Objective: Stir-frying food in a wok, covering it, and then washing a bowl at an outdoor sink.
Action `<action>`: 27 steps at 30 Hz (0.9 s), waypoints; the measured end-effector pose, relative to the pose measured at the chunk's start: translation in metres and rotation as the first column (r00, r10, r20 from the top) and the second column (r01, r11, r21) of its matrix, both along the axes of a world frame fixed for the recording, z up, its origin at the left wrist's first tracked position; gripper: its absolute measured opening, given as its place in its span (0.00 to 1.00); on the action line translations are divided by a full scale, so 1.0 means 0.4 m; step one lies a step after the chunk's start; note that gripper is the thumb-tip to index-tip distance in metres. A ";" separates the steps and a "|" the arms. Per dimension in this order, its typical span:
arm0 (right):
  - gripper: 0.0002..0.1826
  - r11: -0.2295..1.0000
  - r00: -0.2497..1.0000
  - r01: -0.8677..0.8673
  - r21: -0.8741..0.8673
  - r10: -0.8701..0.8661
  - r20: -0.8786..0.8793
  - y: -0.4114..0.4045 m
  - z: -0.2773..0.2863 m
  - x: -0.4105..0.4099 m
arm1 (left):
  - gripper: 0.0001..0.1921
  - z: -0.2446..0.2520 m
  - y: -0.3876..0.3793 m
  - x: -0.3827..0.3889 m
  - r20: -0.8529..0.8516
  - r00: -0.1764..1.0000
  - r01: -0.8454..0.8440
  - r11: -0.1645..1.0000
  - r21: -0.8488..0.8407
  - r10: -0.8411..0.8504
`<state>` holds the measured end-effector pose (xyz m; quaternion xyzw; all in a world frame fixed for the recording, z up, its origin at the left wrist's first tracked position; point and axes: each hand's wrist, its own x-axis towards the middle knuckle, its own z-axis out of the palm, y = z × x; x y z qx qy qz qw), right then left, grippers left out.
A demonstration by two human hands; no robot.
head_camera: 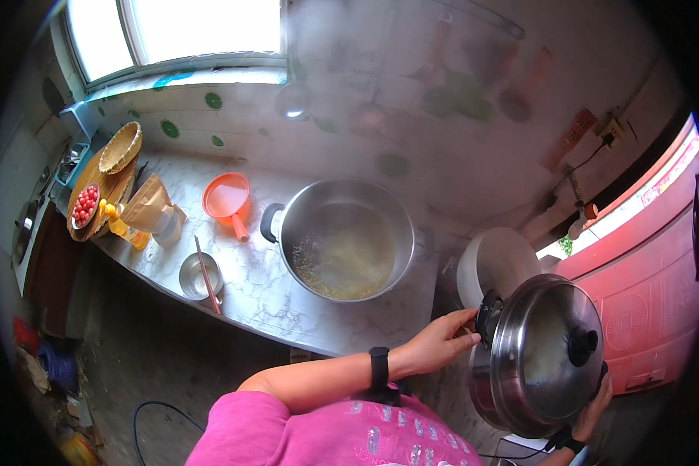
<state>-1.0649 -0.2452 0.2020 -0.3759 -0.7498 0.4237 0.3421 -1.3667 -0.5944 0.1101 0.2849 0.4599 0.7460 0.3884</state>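
Note:
My left hand [438, 345] grips the black side handle of a stainless steel steamer tier [484, 381], off the counter's right end. Its glass-and-steel lid [553, 343] with a black knob is on top, and whitish contents show blurred through the glass. At the far side of the tier, my right hand [593, 410] holds it near the other handle, partly hidden behind the rim. To the left of my hands, a large steel pot [408, 256] stands uncovered on the counter, with bubbling, steaming yellowish liquid [349, 259] inside.
The marble-patterned counter [268, 297] also carries an orange ladle [226, 197], a metal bowl [195, 279] with chopsticks [205, 274] across it, and a brown pouch [151, 204]. A white bucket [495, 259] stands beyond the counter's right end, near a red door [635, 314]. Steam blurs the wall.

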 end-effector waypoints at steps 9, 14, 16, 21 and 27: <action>0.32 0.989 0.996 0.012 -0.145 -0.025 -0.089 0.044 -0.016 0.035 | 0.26 -0.009 0.082 0.062 -0.032 0.998 0.045 0.999 0.002 -0.045; 0.30 0.957 0.978 -0.040 -0.288 -0.022 -0.209 0.208 -0.100 0.091 | 0.23 0.056 0.054 0.084 0.001 0.995 -0.098 0.990 -0.100 0.098; 0.31 0.975 0.994 -0.082 -0.206 0.065 -0.088 0.131 -0.052 0.021 | 0.25 0.032 0.052 0.093 -0.030 0.989 -0.148 0.987 -0.064 0.146; 0.30 0.919 0.986 -0.150 0.364 0.112 0.124 0.154 -0.081 -0.025 | 0.29 0.014 0.030 0.092 -0.094 0.967 -0.245 0.967 -0.071 0.238; 0.28 0.969 0.975 -0.221 -0.112 0.218 -0.046 0.120 -0.024 -0.131 | 0.29 0.025 -0.021 0.068 -0.053 0.958 -0.281 0.960 -0.001 0.280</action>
